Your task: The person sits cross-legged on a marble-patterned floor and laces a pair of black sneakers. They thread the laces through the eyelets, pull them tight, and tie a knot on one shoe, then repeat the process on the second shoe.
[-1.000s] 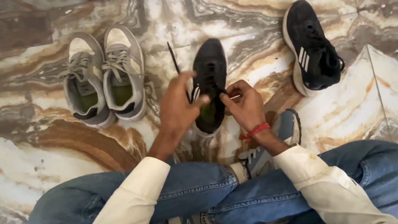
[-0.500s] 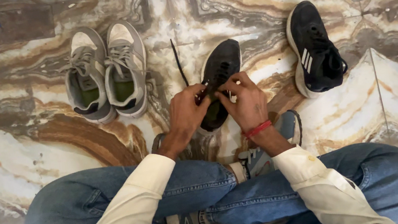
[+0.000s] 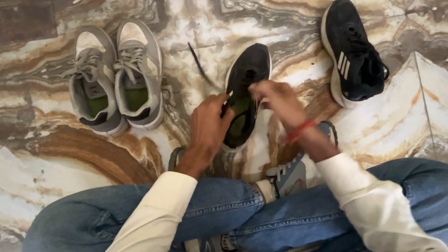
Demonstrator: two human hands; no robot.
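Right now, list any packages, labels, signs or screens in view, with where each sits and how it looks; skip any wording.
No packages, signs or screens in view.
Stripe marking: on the side of the black shoe at upper right; three short white slanted bars.
Grey shoes, upper left: no label visible.
Black shoe between the hands: marking not visible.

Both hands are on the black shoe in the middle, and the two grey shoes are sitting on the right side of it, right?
Not quite. The head view shows the grey shoes on the left of the middle black shoe. Left hand and right hand are both on it.
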